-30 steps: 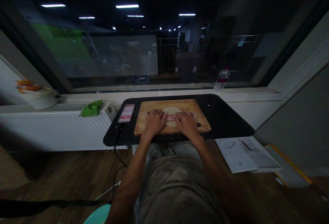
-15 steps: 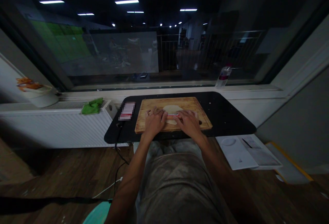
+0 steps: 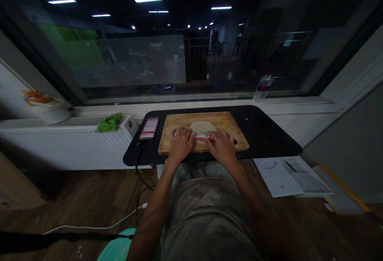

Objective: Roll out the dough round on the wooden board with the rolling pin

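Observation:
A flat round sheet of dough [image 3: 202, 126] lies on a wooden cutting board [image 3: 173, 120]. Across its near part rests a rolling pin [image 3: 202, 136] with a white and red label at its middle. My left hand [image 3: 181, 143] is curled over the left end of the pin, thumb pointing inward. Over the right end lies my right hand [image 3: 220, 145], its thumb also toward the label. Both ends of the pin are hidden under my hands.
The board sits on a black tabletop [image 3: 269, 139], with a phone [image 3: 149, 128] at the left. A water bottle [image 3: 263, 87] stands on the windowsill. A green cloth [image 3: 109, 122] lies on the radiator [image 3: 89, 145]. Papers [image 3: 278, 177] lie below on the right.
The pin has turned between my hands, so its label shows more white face. Both hands keep their hold with only a slight shift. The camera view has moved a little.

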Available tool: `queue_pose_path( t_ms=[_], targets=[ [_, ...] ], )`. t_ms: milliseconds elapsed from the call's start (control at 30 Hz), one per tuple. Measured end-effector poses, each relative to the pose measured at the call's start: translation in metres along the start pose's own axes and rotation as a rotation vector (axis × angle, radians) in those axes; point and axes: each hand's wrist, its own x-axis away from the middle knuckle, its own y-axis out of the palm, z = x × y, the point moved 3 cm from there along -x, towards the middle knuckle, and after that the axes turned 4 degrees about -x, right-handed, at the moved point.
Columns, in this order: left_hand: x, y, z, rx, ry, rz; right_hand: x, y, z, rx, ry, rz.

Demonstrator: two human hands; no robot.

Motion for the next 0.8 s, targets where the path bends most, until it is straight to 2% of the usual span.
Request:
queue_pose_path(
  t_ms=[133,633,800],
  targets=[
    [0.002,-0.001,0.000,0.013,-0.001,0.003,0.005,-0.001,0.000,-0.019,-0.006,0.011],
    [-0.005,0.002,-0.001,-0.011,0.010,-0.004,-0.013,-0.002,0.016,-0.051,-0.044,-0.043],
    [-0.006,0.002,-0.002,-0.011,0.009,-0.019,-0.014,-0.001,0.017,-0.055,-0.049,-0.023]
  ],
)
